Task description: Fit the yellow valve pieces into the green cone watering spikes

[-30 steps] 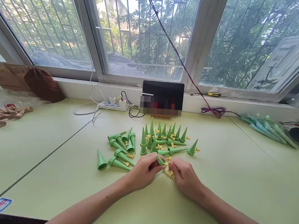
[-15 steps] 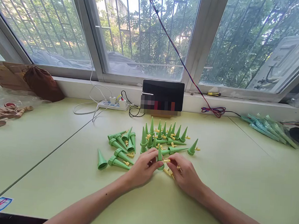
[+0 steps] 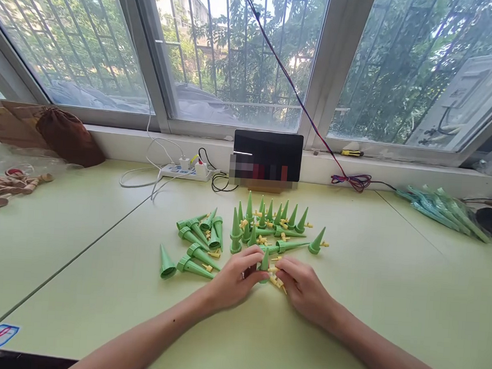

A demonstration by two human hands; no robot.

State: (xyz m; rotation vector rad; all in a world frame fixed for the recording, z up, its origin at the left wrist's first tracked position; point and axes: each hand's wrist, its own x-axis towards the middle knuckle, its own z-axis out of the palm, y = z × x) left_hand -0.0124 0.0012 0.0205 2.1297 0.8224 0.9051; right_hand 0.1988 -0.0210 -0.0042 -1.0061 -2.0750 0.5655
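Green pointed cone (image 3: 265,260), upright, left hand (image 3: 240,273) in a clamped grip around it, right hand (image 3: 304,282) pinching a yellow fitting (image 3: 272,269).

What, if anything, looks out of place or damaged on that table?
No damage or spill stands out. Mildly odd: one green cone sits apart at the left, its open base showing and no collar visible, unlike the collared green spikes beside it.
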